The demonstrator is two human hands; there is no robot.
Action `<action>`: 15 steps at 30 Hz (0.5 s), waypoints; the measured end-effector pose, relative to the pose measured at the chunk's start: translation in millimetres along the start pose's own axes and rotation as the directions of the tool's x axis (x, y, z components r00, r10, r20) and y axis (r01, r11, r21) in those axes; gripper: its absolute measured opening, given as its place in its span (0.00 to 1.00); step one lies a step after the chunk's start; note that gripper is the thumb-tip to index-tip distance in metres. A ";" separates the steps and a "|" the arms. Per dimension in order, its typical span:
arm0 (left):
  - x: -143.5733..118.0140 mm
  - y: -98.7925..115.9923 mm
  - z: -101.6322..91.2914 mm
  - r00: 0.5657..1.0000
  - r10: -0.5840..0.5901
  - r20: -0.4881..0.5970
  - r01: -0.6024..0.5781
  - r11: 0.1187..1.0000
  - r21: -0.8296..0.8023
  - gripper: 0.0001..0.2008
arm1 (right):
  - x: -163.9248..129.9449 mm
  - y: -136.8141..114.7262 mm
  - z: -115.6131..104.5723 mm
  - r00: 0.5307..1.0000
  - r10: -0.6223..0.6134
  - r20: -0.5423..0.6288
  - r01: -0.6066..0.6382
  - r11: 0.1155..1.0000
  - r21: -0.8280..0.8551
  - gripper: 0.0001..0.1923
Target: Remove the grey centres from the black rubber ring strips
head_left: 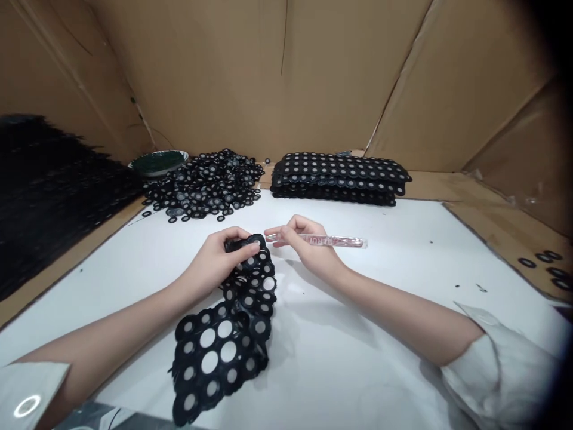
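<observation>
My left hand (224,255) grips the upper end of a black rubber sheet of joined rings (242,319), thumb on top and fingers underneath. The sheet bends and hangs toward me, its lower part lying on the white table; several larger round holes show white in it. Just right of the sheet's top edge, my right hand (307,242) is closed around a clear pen (335,240) with reddish contents and printed letters. The pen lies nearly level, its tip pointing left at the sheet, close to my left thumb. Whether the tip touches the sheet I cannot tell.
A heap of loose black rings (210,185) lies at the back left, beside a dish (159,161) with dark green inside. Stacked ring sheets (340,176) stand at the back. A large black pile (54,191) fills the left side. Several rings (548,257) lie on cardboard at right.
</observation>
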State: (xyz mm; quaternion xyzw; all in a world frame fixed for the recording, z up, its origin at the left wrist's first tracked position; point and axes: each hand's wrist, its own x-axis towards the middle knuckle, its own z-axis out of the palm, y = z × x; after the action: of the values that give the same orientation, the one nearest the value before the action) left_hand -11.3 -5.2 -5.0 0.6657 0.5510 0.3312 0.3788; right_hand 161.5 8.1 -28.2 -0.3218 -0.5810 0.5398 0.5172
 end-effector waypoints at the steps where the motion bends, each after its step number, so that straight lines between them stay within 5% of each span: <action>1: -1.4 -0.2 1.5 1.000 0.006 0.000 -0.006 1.000 0.009 0.13 | -1.3 1.1 0.2 1.000 0.000 0.017 0.000 1.000 0.006 0.11; 10: -3.6 -2.3 3.7 1.000 -0.020 0.017 0.021 0.999 -0.047 0.13 | -5.3 5.2 2.4 0.998 -0.009 0.056 0.011 1.000 -0.022 0.09; 15: -10.5 1.8 7.0 0.996 -0.059 0.064 0.065 0.992 -0.105 0.13 | -10.3 6.4 2.9 0.998 0.035 0.043 -0.022 0.964 -0.263 0.11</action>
State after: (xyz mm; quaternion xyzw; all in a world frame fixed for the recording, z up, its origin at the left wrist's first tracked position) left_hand -6.2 -16.7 -7.1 0.6367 0.5414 0.3279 0.4404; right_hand 160.3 -1.0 -36.6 -0.3830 -0.6549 0.4728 0.4482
